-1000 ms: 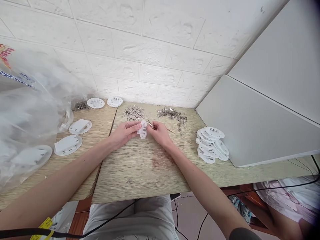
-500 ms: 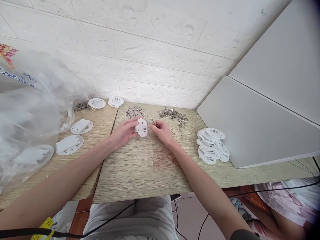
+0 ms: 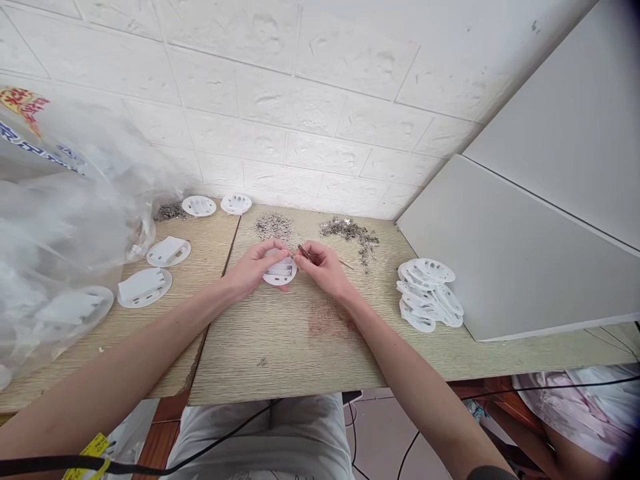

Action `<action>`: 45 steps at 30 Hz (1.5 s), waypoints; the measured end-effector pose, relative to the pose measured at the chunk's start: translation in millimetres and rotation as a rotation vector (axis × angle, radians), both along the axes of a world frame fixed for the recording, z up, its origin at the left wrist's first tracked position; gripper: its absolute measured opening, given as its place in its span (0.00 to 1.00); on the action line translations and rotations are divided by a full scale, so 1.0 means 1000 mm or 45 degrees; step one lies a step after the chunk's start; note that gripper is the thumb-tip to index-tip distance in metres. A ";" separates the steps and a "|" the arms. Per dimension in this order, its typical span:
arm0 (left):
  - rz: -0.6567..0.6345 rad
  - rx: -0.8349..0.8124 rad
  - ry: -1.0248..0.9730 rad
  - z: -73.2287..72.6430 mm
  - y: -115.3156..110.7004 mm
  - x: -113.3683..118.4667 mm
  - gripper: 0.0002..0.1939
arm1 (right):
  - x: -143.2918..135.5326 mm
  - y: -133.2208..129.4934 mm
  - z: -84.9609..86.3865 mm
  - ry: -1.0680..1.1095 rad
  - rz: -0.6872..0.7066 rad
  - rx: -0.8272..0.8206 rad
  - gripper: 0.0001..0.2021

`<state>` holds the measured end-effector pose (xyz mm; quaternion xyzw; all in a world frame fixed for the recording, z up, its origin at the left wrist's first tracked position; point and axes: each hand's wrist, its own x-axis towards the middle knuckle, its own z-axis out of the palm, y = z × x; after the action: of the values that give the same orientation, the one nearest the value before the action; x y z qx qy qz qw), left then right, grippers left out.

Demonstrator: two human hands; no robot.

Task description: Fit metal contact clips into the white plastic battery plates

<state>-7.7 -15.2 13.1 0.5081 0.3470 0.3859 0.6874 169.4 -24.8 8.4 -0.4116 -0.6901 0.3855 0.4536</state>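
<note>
My left hand [image 3: 255, 267] is closed on a round white plastic cover [image 3: 281, 275], its slotted, ribbed inside tilted up toward me. My right hand [image 3: 324, 268] pinches a thin metal tool [image 3: 301, 249] close to the cover's upper right edge. What may be the tool's other end shows past the hand, and its kind is too small to make out. Just beyond my fingers lie two heaps of tiny metal pieces, a pale heap [image 3: 274, 227] on the left and a darker heap [image 3: 350, 230] on the right.
A pile of white covers [image 3: 427, 293] sits at right beside a grey panel [image 3: 540, 260]. Several more, such as one cover [image 3: 145, 288], lie at left near a clear plastic bag [image 3: 60, 233]. Behind the table is a white brick-pattern wall [image 3: 310, 100]. Another person's legs show at lower right.
The cover has turned so its ribbed inside shows more, and it has come slightly nearer me. My right hand has closed in on it with the tool. The view has shifted slightly.
</note>
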 end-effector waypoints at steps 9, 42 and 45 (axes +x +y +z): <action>-0.042 -0.016 -0.007 0.001 0.000 -0.001 0.16 | -0.002 -0.002 0.003 0.063 0.023 -0.108 0.13; -0.006 -0.086 -0.024 0.003 0.001 -0.002 0.15 | 0.002 0.000 0.004 -0.011 -0.016 -0.156 0.14; 0.081 -0.103 -0.092 0.006 0.000 -0.001 0.20 | 0.004 0.001 0.003 -0.040 -0.101 -0.159 0.14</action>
<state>-9.0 -15.3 19.4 0.4542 0.3531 0.4113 0.7070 173.6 -23.4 11.4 -0.4721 -0.6549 0.4031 0.4309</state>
